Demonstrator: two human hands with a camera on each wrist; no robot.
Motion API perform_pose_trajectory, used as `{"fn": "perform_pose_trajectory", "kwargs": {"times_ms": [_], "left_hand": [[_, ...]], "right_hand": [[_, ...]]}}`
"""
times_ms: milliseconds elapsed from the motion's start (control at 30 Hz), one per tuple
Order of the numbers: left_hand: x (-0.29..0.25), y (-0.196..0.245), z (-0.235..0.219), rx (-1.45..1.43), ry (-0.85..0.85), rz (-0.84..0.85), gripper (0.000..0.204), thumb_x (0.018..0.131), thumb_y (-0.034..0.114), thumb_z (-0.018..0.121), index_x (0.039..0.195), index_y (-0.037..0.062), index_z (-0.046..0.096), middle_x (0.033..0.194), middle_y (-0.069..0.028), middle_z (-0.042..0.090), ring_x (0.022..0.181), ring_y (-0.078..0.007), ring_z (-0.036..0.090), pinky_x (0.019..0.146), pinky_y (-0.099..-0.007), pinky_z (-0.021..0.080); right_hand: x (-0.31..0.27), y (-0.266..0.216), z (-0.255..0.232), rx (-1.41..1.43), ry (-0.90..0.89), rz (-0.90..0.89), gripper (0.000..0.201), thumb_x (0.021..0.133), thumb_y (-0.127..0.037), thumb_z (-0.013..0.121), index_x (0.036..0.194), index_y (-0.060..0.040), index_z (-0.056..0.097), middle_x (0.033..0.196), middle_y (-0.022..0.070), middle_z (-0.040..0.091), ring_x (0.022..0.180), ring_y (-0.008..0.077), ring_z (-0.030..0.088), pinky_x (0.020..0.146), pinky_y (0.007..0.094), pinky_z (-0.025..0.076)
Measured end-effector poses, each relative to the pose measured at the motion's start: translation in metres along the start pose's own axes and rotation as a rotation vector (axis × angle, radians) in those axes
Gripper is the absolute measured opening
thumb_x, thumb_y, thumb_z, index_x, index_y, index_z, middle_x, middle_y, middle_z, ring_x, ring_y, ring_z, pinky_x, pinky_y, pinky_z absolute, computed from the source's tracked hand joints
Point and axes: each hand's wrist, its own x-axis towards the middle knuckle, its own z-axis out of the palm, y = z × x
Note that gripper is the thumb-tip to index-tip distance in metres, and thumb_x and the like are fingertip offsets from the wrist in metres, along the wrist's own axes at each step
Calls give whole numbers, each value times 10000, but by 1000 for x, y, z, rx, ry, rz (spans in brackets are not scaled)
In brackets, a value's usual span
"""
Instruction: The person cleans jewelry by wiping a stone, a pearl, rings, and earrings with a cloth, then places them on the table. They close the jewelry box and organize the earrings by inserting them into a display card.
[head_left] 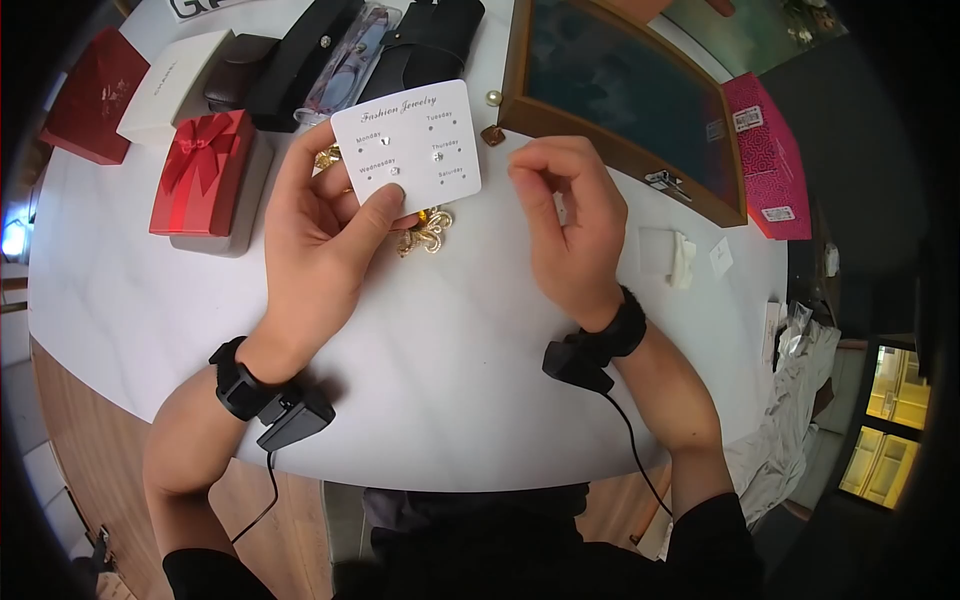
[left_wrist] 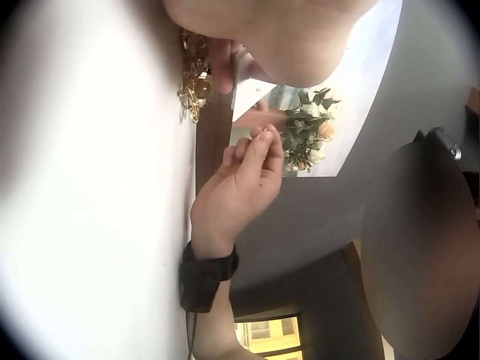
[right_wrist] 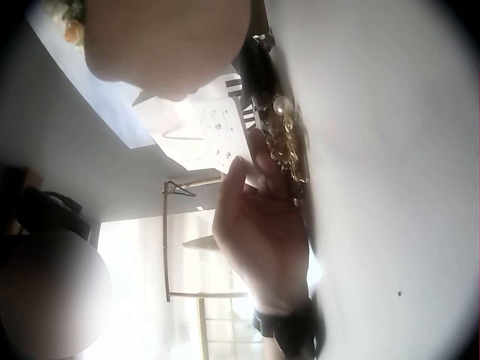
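A white card (head_left: 412, 135) printed "Fashion Jewelry" with weekday names carries several small studs and bare holes. My left hand (head_left: 315, 240) grips its lower left part, thumb on the front, other fingers behind. To the right of the card, my right hand (head_left: 578, 220) is raised with thumb and index fingertips together; no thing between them can be made out. In the left wrist view the right hand (left_wrist: 236, 184) shows the same pinch. Gold jewelry (head_left: 428, 232) lies on the table beyond the left hand, partly hidden by card and fingers; the right wrist view shows gold pieces (right_wrist: 285, 146) beside the fingers.
A red bow box (head_left: 200, 175), a white box (head_left: 172, 88) and dark cases (head_left: 425, 45) stand at the back left. A wooden glass-topped case (head_left: 625, 95) stands back right, beside a pink box (head_left: 768, 160). A pearl (head_left: 493, 98) and brown piece (head_left: 493, 135) lie before it.
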Motion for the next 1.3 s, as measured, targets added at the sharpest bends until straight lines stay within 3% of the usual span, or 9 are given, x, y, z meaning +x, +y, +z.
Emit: {"fn": "perform_pose_trajectory", "kwargs": {"times_ms": [300, 633, 733, 800, 933, 1300], "left_hand": [[0, 1, 2, -7, 36, 3, 489, 967, -63, 565, 1407, -31, 353, 1266, -177, 649, 1104, -197, 675, 875, -305, 600], [-3, 4, 4, 39, -26, -44, 420, 966, -68, 560, 1362, -45, 421, 1244, -157, 662, 1072, -166, 676, 868, -287, 589], [-5, 2, 6, 82, -65, -14, 389, 967, -65, 566, 1339, -49, 453, 1222, -145, 674, 1064, -151, 671, 863, -274, 576], [-6, 3, 4, 128, -87, 19, 371, 968, -63, 569, 1326, -52, 471, 1211, -139, 679, 1061, -143, 668, 862, -270, 569], [-6, 5, 5, 137, -101, -5, 330, 972, -55, 577, 1294, -59, 503, 1197, -132, 685, 1055, -139, 666, 867, -271, 561], [-7, 7, 7, 50, -143, -65, 315, 978, -63, 565, 1288, -62, 506, 1172, -127, 690, 1054, -142, 671, 857, -264, 574]], "right_hand": [[0, -12, 2, 12, -141, -44, 178, 894, 58, 667, 1040, -44, 667, 992, 65, 647, 663, 124, 573, 555, 246, 455], [1, -10, 0, -64, -106, -93, 151, 883, 49, 685, 1011, -27, 704, 920, 67, 701, 674, 119, 611, 550, 246, 469], [0, -12, 1, -39, -84, -62, 147, 879, 36, 700, 1010, -31, 705, 890, 61, 711, 655, 118, 612, 535, 244, 457], [-2, -14, 3, 8, -31, 59, 132, 877, 27, 713, 992, -37, 704, 877, 51, 716, 638, 117, 607, 522, 243, 443], [-1, -7, 0, -33, -55, -20, 115, 880, 21, 719, 972, -44, 697, 874, 42, 711, 636, 114, 599, 522, 240, 437], [-1, -10, 2, -21, -60, -40, 130, 868, 26, 739, 969, -44, 698, 1021, 73, 530, 767, 138, 551, 600, 256, 476]]}}
